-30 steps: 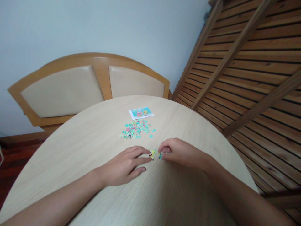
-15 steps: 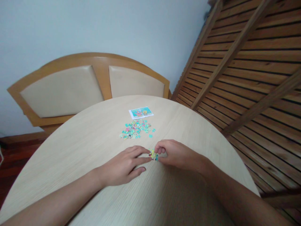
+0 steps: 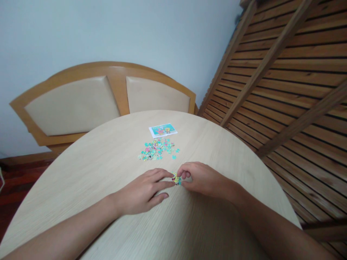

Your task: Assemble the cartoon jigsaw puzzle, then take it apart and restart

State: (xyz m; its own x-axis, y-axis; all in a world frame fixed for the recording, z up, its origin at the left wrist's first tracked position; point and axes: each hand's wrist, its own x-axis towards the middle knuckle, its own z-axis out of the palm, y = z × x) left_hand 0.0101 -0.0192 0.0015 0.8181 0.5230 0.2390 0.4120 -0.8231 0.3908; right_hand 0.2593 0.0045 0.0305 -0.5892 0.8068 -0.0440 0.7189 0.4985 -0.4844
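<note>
A small cluster of joined jigsaw puzzle pieces (image 3: 176, 178), yellow with bits of teal and red, lies on the table between my hands. From the left, my left hand (image 3: 148, 189) reaches in with its fingers stretched apart, two fingertips touching the cluster's left edge. My right hand (image 3: 199, 177) is at the other side with its fingers curled, forefinger and thumb on the cluster's right edge. These fingers partly cover the pieces there. Farther back spreads a loose pile of puzzle pieces (image 3: 155, 148), mostly teal with some pink and yellow.
Behind the pile lies a picture card (image 3: 163, 130) with a pink and a yellow cartoon figure on teal. The round pale wooden table (image 3: 108, 144) has a padded bench back (image 3: 123, 88) beyond it. A slatted wooden panel (image 3: 282, 90) rises at the right.
My right forefinger and thumb have shifted very slightly left at the cluster's edge. My left hand stays almost still, and the pile and card keep their places.
</note>
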